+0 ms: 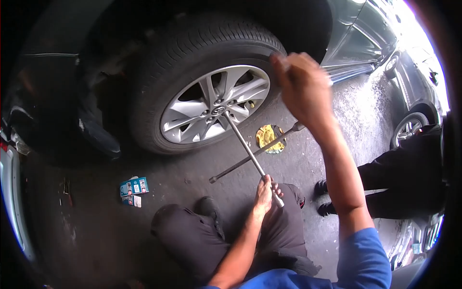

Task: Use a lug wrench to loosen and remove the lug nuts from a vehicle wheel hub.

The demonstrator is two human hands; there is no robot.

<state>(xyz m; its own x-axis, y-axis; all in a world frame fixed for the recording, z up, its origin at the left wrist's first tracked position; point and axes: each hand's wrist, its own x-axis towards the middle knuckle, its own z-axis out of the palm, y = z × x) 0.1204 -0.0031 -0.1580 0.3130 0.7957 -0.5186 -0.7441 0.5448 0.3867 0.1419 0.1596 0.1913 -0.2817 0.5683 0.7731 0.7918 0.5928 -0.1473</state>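
A four-way lug wrench reaches from the wheel's centre area toward me, its far end against the silver alloy rim beside the hub cap. My left hand is wrapped around the wrench's near arm, close to its socket end. The cross arm slants from lower left to upper right. Above its right end, my right hand is raised and blurred, with the thumb apart from loosely bent fingers and nothing visible in it. Several lug nuts show around the hub cap. The tyre surrounds the rim.
A yellow and black cloth-like item lies on the floor under the cross arm. Left of my knees sits a blue printed carton. A person in dark trousers stands at right, before another car.
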